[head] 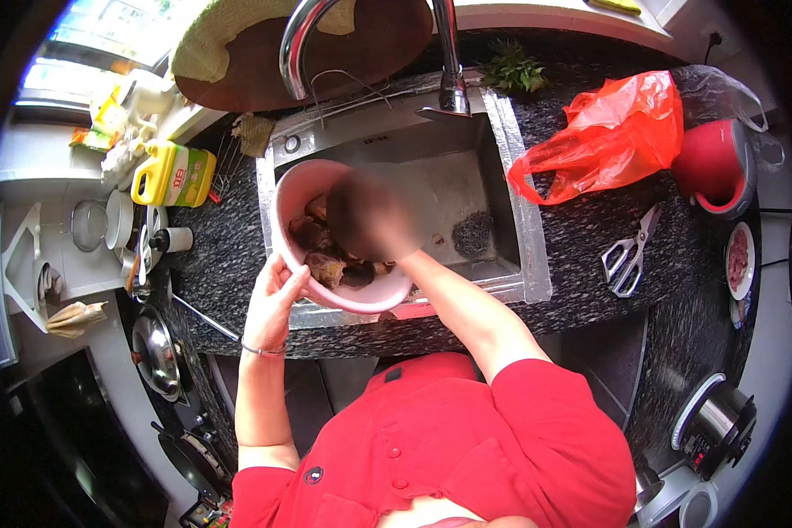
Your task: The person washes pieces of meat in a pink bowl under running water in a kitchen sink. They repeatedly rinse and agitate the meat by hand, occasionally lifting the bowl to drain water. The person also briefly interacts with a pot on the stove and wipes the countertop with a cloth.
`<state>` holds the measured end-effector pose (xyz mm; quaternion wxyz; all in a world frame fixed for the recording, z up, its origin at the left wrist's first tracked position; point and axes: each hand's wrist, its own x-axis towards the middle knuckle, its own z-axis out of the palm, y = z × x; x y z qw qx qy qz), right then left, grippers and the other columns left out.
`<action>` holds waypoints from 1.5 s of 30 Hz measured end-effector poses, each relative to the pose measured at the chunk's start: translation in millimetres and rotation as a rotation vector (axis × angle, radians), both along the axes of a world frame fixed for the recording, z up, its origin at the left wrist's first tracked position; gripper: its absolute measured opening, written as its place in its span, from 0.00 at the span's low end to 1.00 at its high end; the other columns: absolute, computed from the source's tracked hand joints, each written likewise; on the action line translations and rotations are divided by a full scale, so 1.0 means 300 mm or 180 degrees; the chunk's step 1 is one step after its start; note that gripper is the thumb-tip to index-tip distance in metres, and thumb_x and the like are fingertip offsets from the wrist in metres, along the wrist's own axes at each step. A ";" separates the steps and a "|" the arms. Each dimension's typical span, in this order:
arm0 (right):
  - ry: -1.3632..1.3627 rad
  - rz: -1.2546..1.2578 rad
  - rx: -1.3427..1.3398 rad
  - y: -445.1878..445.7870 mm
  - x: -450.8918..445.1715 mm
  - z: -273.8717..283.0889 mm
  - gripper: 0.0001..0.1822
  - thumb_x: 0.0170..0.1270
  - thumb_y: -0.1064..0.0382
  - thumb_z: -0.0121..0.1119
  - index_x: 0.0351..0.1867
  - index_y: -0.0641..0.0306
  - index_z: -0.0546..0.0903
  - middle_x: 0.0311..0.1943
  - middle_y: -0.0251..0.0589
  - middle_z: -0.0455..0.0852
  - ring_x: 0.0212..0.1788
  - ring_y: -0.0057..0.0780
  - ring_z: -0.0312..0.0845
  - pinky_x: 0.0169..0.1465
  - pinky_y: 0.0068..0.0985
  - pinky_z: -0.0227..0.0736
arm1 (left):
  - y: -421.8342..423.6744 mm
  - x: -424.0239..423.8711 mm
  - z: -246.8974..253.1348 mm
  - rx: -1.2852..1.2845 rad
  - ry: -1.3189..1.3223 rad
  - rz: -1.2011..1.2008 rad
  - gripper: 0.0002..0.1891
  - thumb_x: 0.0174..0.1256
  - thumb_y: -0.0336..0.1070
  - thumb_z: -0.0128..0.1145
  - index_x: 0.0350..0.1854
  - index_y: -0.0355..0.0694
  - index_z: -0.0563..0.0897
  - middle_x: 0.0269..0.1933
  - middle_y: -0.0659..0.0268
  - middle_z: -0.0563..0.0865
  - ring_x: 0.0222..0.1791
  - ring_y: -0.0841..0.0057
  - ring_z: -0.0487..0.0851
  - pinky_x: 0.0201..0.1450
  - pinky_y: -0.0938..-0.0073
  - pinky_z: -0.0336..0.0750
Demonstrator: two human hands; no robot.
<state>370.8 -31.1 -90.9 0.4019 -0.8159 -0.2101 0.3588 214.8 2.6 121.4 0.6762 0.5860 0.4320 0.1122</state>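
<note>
A pink plastic basin (293, 191) rests tilted over the left part of the steel sink (429, 178). Dark brown, wet-looking chunks, possibly meat (325, 269), lie in it. At the near left, my left hand (280, 287) grips the basin's rim, thumb over the edge. My right hand (386, 221) reaches over the basin's right side, but a blurred patch covers it and part of the contents, so its fingers and anything they hold are hidden. In the sink, right of the basin, lies a dark scouring pad (472, 235).
The chrome faucet (454, 92) arches over the sink. Right on the granite counter are a red plastic bag (607, 142), scissors (629, 254), a red container (709, 165) and a plate of raw meat (739, 261). Green leaves (516, 67) lie behind; a yellow detergent jug (175, 175) stands left.
</note>
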 end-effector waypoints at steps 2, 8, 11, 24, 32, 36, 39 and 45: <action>0.0013 0.0019 0.0019 -0.001 0.001 -0.003 0.38 0.56 0.26 0.43 0.67 0.34 0.62 0.67 0.53 0.57 0.65 0.61 0.57 0.62 0.51 0.56 | -0.003 0.008 0.007 0.0005 0.0017 -0.0080 0.13 0.65 0.31 0.55 0.49 0.35 0.73 0.38 0.69 0.80 0.35 0.86 0.78 0.40 0.85 0.72; 0.0010 0.0067 0.0049 -0.004 -0.003 -0.033 0.37 0.55 0.27 0.43 0.66 0.34 0.62 0.67 0.54 0.59 0.64 0.61 0.58 0.63 0.47 0.57 | -0.015 0.040 0.044 -0.0088 0.0100 -0.0240 0.14 0.64 0.36 0.55 0.49 0.38 0.72 0.39 0.70 0.80 0.37 0.86 0.77 0.42 0.84 0.71; -0.0085 0.0070 0.0081 0.006 -0.005 -0.086 0.37 0.55 0.27 0.43 0.66 0.35 0.63 0.66 0.54 0.60 0.64 0.61 0.59 0.64 0.45 0.58 | -0.015 0.054 0.046 -0.0108 0.0129 -0.0297 0.14 0.64 0.36 0.55 0.49 0.38 0.72 0.39 0.70 0.80 0.37 0.86 0.77 0.42 0.84 0.71; 0.0287 0.0291 -0.0023 -0.009 0.025 0.008 0.38 0.55 0.27 0.44 0.66 0.39 0.64 0.63 0.54 0.64 0.60 0.62 0.63 0.63 0.44 0.59 | -0.022 0.087 0.069 -0.0162 0.0186 -0.0407 0.16 0.63 0.36 0.56 0.50 0.38 0.71 0.40 0.69 0.81 0.37 0.86 0.78 0.42 0.84 0.71; 0.0341 0.0483 -0.0021 0.012 0.038 -0.011 0.39 0.55 0.28 0.46 0.64 0.45 0.66 0.59 0.56 0.68 0.60 0.60 0.65 0.62 0.43 0.60 | -0.026 0.094 0.068 -0.0134 0.0153 -0.0419 0.19 0.62 0.35 0.56 0.53 0.37 0.70 0.41 0.68 0.81 0.39 0.85 0.78 0.43 0.84 0.72; 0.0355 0.0510 -0.0006 0.015 0.039 -0.016 0.40 0.55 0.28 0.47 0.64 0.48 0.66 0.58 0.57 0.70 0.59 0.59 0.66 0.62 0.43 0.61 | -0.027 0.097 0.067 -0.0118 0.0135 -0.0432 0.18 0.62 0.35 0.56 0.54 0.37 0.70 0.42 0.68 0.81 0.40 0.85 0.78 0.43 0.84 0.71; 0.0369 0.0516 0.0005 0.019 0.041 -0.020 0.40 0.54 0.28 0.47 0.64 0.50 0.67 0.56 0.58 0.71 0.59 0.58 0.66 0.61 0.43 0.61 | -0.027 0.099 0.066 -0.0112 0.0125 -0.0434 0.18 0.62 0.35 0.56 0.53 0.37 0.71 0.42 0.69 0.80 0.39 0.85 0.78 0.42 0.85 0.71; 0.0406 0.0250 0.0261 -0.001 0.050 -0.095 0.41 0.54 0.29 0.48 0.63 0.54 0.68 0.53 0.59 0.74 0.59 0.56 0.67 0.61 0.42 0.62 | -0.011 0.091 0.056 -0.0219 0.0066 -0.0310 0.16 0.62 0.36 0.56 0.51 0.40 0.72 0.39 0.72 0.80 0.37 0.87 0.77 0.41 0.85 0.70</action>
